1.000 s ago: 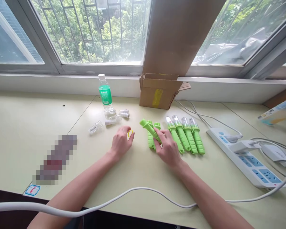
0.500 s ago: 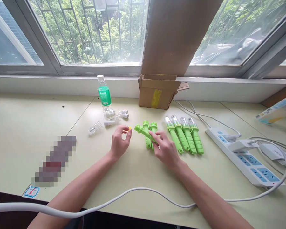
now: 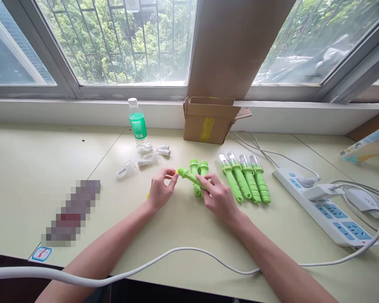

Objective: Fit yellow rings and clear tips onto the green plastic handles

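Note:
My left hand (image 3: 162, 188) pinches a small yellow piece (image 3: 177, 171) at the threaded mouth of a green plastic handle (image 3: 189, 175). My right hand (image 3: 219, 195) grips that handle near its other end and holds it tilted, mouth to the left. Two more threaded green handles (image 3: 204, 167) lie partly hidden behind it. Another bit of yellow (image 3: 148, 195) shows at the edge of my left hand, mostly covered. To the right several green handles with clear caps (image 3: 246, 181) lie side by side. Beyond my left hand are clear plastic caps (image 3: 125, 169) and small white cylinders (image 3: 145, 162).
A water bottle (image 3: 138, 125) and an open cardboard box (image 3: 208, 122) stand near the window. At right lies a power strip (image 3: 322, 210) with plugs and cables. A white cable (image 3: 177, 250) crosses the front edge. A blurred-out flat object (image 3: 72, 214) lies at left.
My left hand has moved slightly right, bringing the yellow piece from a short gap away to the handle's mouth. Yellow now shows beside my left hand. My right hand has stayed nearly still.

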`<act>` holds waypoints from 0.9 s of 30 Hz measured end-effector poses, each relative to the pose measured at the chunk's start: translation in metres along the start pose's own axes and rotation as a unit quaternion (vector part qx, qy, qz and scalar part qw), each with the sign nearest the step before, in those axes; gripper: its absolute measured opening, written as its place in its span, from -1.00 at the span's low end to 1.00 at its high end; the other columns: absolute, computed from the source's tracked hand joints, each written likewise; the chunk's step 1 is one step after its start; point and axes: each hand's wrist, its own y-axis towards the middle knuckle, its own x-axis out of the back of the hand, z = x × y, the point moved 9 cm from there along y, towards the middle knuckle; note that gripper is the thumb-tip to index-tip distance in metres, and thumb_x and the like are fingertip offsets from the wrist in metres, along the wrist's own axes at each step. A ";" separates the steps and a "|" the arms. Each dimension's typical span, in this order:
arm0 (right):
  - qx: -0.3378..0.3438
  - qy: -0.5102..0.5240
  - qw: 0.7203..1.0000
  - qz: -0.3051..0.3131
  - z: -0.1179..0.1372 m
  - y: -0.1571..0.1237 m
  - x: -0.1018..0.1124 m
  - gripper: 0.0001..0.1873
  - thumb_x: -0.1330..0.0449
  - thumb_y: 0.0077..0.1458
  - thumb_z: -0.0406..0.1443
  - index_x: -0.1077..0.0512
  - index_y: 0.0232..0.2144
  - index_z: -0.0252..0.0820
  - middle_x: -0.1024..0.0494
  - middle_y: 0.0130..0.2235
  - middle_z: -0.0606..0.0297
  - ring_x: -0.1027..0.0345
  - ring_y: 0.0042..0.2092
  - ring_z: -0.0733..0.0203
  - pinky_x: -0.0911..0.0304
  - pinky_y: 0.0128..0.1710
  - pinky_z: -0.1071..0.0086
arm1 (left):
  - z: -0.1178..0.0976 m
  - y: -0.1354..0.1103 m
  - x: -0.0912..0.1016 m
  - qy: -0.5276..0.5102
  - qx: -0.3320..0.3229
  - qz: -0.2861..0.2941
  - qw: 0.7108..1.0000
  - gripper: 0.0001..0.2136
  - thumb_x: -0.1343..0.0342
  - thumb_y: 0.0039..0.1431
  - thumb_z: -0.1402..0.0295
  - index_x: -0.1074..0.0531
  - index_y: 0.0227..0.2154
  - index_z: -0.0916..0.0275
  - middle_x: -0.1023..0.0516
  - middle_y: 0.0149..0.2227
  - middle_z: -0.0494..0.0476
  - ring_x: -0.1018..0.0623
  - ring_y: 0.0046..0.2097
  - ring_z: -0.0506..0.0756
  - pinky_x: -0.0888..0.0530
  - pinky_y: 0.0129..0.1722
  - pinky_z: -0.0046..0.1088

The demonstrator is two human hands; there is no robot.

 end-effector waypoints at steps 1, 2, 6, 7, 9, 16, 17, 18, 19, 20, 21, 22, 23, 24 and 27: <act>0.000 0.000 1.000 0.002 0.000 0.000 -0.001 -0.56 0.05 0.20 -0.39 -0.31 0.10 -0.15 -0.41 -0.14 0.15 -0.35 -0.34 0.25 -0.27 -0.42 0.43 | 0.002 0.000 -0.002 0.001 0.005 0.010 1.000 -0.84 -0.06 0.18 0.25 -0.41 -0.30 0.23 -0.55 -0.31 0.11 -0.57 -0.31 0.03 -0.57 -0.33 -0.41; 0.000 0.001 1.000 0.004 0.000 0.000 -0.001 -0.56 0.05 0.19 -0.39 -0.31 0.10 -0.15 -0.41 -0.14 0.15 -0.35 -0.34 0.25 -0.27 -0.42 0.43 | 0.003 0.000 -0.004 0.002 0.009 0.019 1.000 -0.83 -0.06 0.18 0.24 -0.41 -0.30 0.23 -0.55 -0.31 0.11 -0.57 -0.32 0.03 -0.57 -0.32 -0.40; -0.001 0.010 1.000 0.005 0.000 0.000 -0.001 -0.56 0.04 0.19 -0.40 -0.31 0.10 -0.16 -0.42 -0.13 0.14 -0.36 -0.33 0.24 -0.27 -0.42 0.42 | 0.006 0.000 -0.004 0.004 0.022 0.012 1.000 -0.83 -0.05 0.19 0.24 -0.42 -0.30 0.23 -0.55 -0.31 0.10 -0.57 -0.29 0.05 -0.57 -0.28 -0.37; 0.000 0.013 1.000 0.005 0.000 0.000 -0.001 -0.56 0.04 0.18 -0.40 -0.31 0.11 -0.16 -0.42 -0.13 0.15 -0.36 -0.33 0.24 -0.27 -0.41 0.42 | 0.006 0.000 -0.001 0.007 0.023 -0.001 1.000 -0.84 -0.04 0.20 0.25 -0.42 -0.30 0.23 -0.55 -0.29 0.11 -0.57 -0.26 0.05 -0.57 -0.28 -0.37; 0.009 0.021 1.000 0.006 0.002 0.000 0.000 -0.55 0.03 0.18 -0.41 -0.31 0.11 -0.15 -0.42 -0.13 0.15 -0.36 -0.33 0.25 -0.27 -0.41 0.41 | 0.005 0.002 0.004 0.015 0.020 -0.023 0.999 -0.84 -0.04 0.20 0.26 -0.42 -0.31 0.23 -0.51 -0.21 0.15 -0.54 -0.18 0.07 -0.57 -0.27 -0.37; 0.040 0.034 0.999 -0.004 0.007 0.000 0.001 -0.56 0.02 0.17 -0.43 -0.32 0.10 -0.18 -0.41 -0.14 0.17 -0.35 -0.36 0.28 -0.26 -0.43 0.42 | 0.003 0.004 0.007 0.013 0.014 -0.025 1.000 -0.84 -0.03 0.20 0.27 -0.44 -0.34 0.23 -0.44 -0.21 0.15 -0.51 -0.16 0.06 -0.55 -0.22 -0.37; 0.042 0.037 0.998 -0.006 0.007 0.000 0.001 -0.55 0.01 0.17 -0.44 -0.32 0.10 -0.18 -0.41 -0.14 0.17 -0.36 -0.36 0.27 -0.26 -0.43 0.42 | 0.004 0.004 0.005 0.009 0.019 -0.019 1.000 -0.83 -0.03 0.21 0.26 -0.43 -0.33 0.23 -0.46 -0.24 0.14 -0.51 -0.20 0.05 -0.54 -0.21 -0.37; 0.046 0.040 0.998 -0.008 0.007 -0.001 0.001 -0.55 0.01 0.16 -0.44 -0.31 0.10 -0.17 -0.41 -0.14 0.17 -0.36 -0.36 0.27 -0.26 -0.43 0.42 | 0.005 0.003 0.004 0.005 0.026 -0.010 1.000 -0.83 -0.02 0.22 0.26 -0.43 -0.33 0.23 -0.48 -0.27 0.12 -0.53 -0.23 0.04 -0.53 -0.21 -0.36; 0.050 0.044 0.998 -0.011 0.007 -0.001 0.001 -0.54 0.00 0.15 -0.44 -0.31 0.11 -0.17 -0.41 -0.14 0.17 -0.36 -0.36 0.27 -0.25 -0.43 0.42 | 0.006 0.003 0.002 0.000 0.037 -0.002 0.999 -0.83 -0.01 0.22 0.26 -0.42 -0.32 0.23 -0.50 -0.29 0.11 -0.54 -0.25 0.04 -0.52 -0.21 -0.37; 0.056 0.047 0.997 -0.016 0.007 -0.001 0.001 -0.53 -0.01 0.15 -0.45 -0.30 0.11 -0.16 -0.41 -0.15 0.17 -0.36 -0.36 0.27 -0.25 -0.44 0.42 | 0.008 0.003 0.001 -0.006 0.048 0.006 0.999 -0.82 0.00 0.23 0.25 -0.41 -0.32 0.23 -0.52 -0.30 0.10 -0.54 -0.26 0.04 -0.52 -0.22 -0.37; 0.061 0.051 0.997 -0.020 0.007 -0.001 0.001 -0.52 -0.01 0.14 -0.45 -0.30 0.11 -0.16 -0.41 -0.15 0.17 -0.36 -0.36 0.26 -0.26 -0.44 0.42 | 0.010 0.003 0.000 -0.011 0.058 0.011 0.998 -0.81 0.01 0.23 0.24 -0.41 -0.32 0.23 -0.54 -0.30 0.10 -0.55 -0.27 0.05 -0.51 -0.23 -0.38; 0.065 0.054 0.996 -0.024 0.008 -0.002 0.001 -0.51 -0.02 0.13 -0.46 -0.30 0.12 -0.15 -0.41 -0.15 0.17 -0.36 -0.36 0.26 -0.26 -0.44 0.42 | 0.011 0.002 0.000 -0.016 0.066 0.013 0.998 -0.81 0.01 0.23 0.23 -0.41 -0.32 0.23 -0.55 -0.30 0.11 -0.56 -0.26 0.05 -0.51 -0.24 -0.39; 0.070 0.056 0.996 -0.027 0.008 -0.002 0.001 -0.51 -0.03 0.13 -0.46 -0.30 0.12 -0.15 -0.41 -0.15 0.17 -0.36 -0.36 0.26 -0.26 -0.44 0.42 | 0.011 0.002 0.000 -0.021 0.070 0.013 0.997 -0.81 0.01 0.23 0.23 -0.41 -0.32 0.23 -0.56 -0.30 0.11 -0.56 -0.25 0.06 -0.50 -0.24 -0.39; 0.073 0.057 0.995 -0.029 0.008 -0.002 0.001 -0.51 -0.03 0.12 -0.46 -0.29 0.12 -0.14 -0.41 -0.15 0.17 -0.36 -0.36 0.26 -0.26 -0.45 0.42 | 0.011 0.002 0.000 -0.027 0.073 0.011 0.997 -0.81 0.01 0.23 0.23 -0.41 -0.31 0.23 -0.56 -0.29 0.11 -0.56 -0.24 0.06 -0.50 -0.23 -0.39; 0.079 0.055 0.995 -0.032 0.009 -0.002 0.001 -0.50 -0.04 0.12 -0.47 -0.29 0.12 -0.13 -0.41 -0.15 0.17 -0.35 -0.38 0.27 -0.25 -0.46 0.42 | 0.011 0.002 0.001 -0.038 0.079 0.006 0.996 -0.81 0.00 0.22 0.22 -0.41 -0.31 0.23 -0.57 -0.29 0.12 -0.56 -0.23 0.07 -0.49 -0.22 -0.38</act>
